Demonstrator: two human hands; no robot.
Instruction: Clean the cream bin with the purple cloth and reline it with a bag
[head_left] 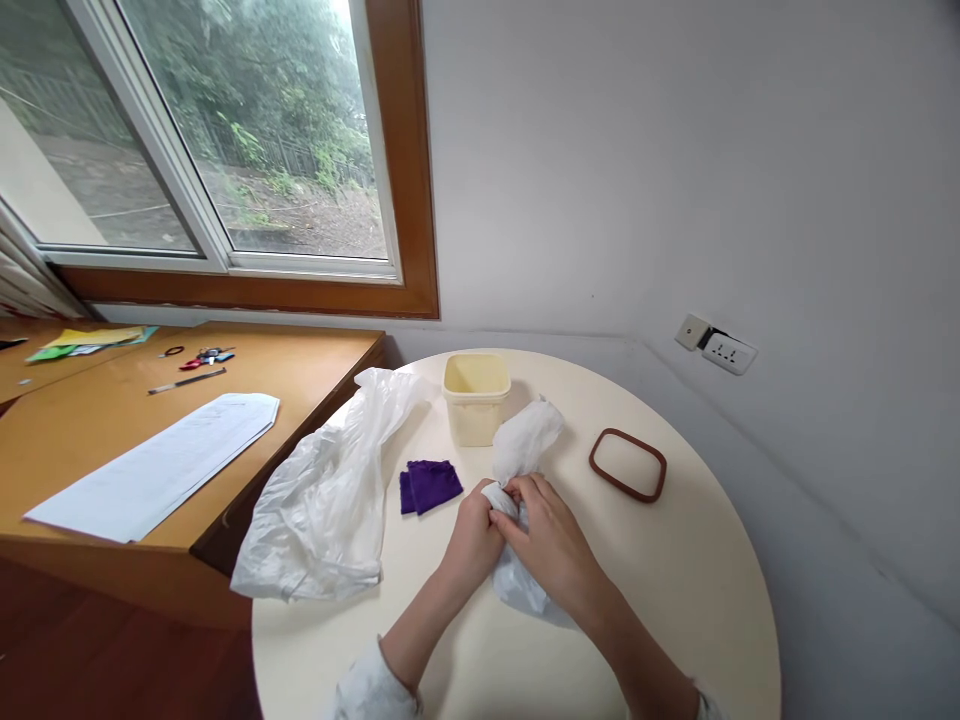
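Note:
Both my hands meet at the middle of a white plastic bag (529, 438), gathering it at a bunched, twisted part. My left hand (476, 532) is closed on the bag from the left side. From the right, my right hand (551, 535) pinches the same bunched plastic. One puffed end of the bag sticks up beyond my fingers, and the other end lies below my hands on the table. Just beyond stands a cream plastic tub (476, 415) with its top uncovered. A folded purple cloth (433, 487) rests left of my hands.
A second, crumpled white plastic bag (322, 510) spreads over the left of the round table (675, 610). At right lies a brown rounded frame (628, 465). The wooden desk (315, 350) alongside holds papers (165, 465), keys (210, 357) and a pen (187, 380).

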